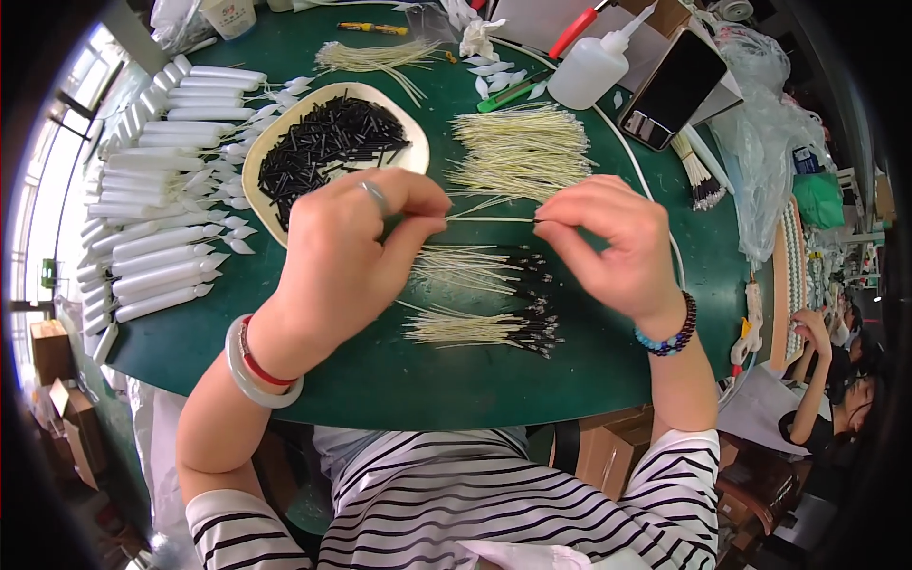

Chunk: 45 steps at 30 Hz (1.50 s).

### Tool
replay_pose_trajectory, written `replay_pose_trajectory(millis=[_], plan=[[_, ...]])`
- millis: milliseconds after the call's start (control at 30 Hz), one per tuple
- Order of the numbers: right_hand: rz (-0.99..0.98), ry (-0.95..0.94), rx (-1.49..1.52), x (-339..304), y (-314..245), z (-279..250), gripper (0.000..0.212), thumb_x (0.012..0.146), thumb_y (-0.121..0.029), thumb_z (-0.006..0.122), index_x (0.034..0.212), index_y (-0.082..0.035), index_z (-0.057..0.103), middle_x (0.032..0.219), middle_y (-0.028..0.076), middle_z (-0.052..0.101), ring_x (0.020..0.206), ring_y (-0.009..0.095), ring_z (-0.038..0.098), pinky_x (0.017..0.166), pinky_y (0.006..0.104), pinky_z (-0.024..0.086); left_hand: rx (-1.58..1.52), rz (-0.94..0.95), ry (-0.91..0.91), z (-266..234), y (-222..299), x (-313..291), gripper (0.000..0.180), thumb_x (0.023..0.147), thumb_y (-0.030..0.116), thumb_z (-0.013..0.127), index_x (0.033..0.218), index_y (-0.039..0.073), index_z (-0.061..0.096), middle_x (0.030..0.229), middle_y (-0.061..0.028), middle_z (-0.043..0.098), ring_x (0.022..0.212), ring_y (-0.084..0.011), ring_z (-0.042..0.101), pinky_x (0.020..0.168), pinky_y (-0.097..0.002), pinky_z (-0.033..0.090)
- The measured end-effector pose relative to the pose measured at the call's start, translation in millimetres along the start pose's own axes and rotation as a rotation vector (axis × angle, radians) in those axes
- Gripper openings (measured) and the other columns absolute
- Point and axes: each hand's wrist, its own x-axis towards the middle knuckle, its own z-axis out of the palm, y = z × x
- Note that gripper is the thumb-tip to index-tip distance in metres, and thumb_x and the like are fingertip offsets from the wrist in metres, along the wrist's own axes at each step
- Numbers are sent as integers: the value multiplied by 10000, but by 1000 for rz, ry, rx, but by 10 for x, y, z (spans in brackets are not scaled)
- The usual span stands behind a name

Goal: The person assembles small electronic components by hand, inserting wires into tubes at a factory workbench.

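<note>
A thin off-white wire (489, 219) is stretched level between my two hands above the green table. My left hand (332, 252) pinches its left end between thumb and forefinger. At the other end, my right hand (613, 233) pinches the wire where a small dark tip shows at the fingertips. Just beyond lies a thick pile of similar pale wires (522, 147). Closer to me are two groups of wires with black ends, an upper bunch (465, 271) and a lower bunch (465, 326). A cream tray (416, 123) of short black tubes (328, 138) stands beyond my left hand, which partly covers it.
Rows of white candle-shaped sticks (166, 242) fill the table's left side. At the back are a loose wire bunch (375, 59), a green cutter (513, 92), a white squeeze bottle (589, 71) and a propped phone (673, 90). Another person (817, 380) sits at the right.
</note>
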Motion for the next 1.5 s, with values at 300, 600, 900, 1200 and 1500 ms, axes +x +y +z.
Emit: replay_pose_trajectory(millis=[300,600,900,1200,1500], plan=[[-8,9,124,22,-106,76,89,716,-56,716,756,-46,637,674,56,569,613,232,568,538,312,466,-10,137,-138,113,32,-1,94,740,-5,676,825,10,638,752,-113,611,684,-291,586,606,-367,472],[214,-146,245,57,30,-2,235,742,-173,732,898,-28,633,831,107,631,719,278,595,640,326,484,182,219,-118,149,-72,-54,70,720,9,679,779,33,649,765,-81,588,724,-268,562,677,-362,467],[130,-47,-297,-75,336,88,122,750,-88,698,783,-33,594,792,68,583,764,255,561,684,353,445,244,193,-119,-53,-141,56,134,713,88,722,829,29,695,840,-103,622,791,-287,587,720,-389,455],[63,-44,-424,-38,292,59,156,745,-79,699,841,-52,579,814,58,610,795,251,576,706,357,452,479,-9,-206,-237,-405,129,91,717,33,675,791,-12,648,775,-142,605,786,-324,579,733,-401,464],[174,-142,-244,-58,310,-23,160,780,8,627,929,-15,574,887,109,618,833,298,580,768,376,470,486,-77,-223,-200,-465,182,45,767,12,615,792,-24,611,811,-143,597,780,-336,570,720,-397,457]])
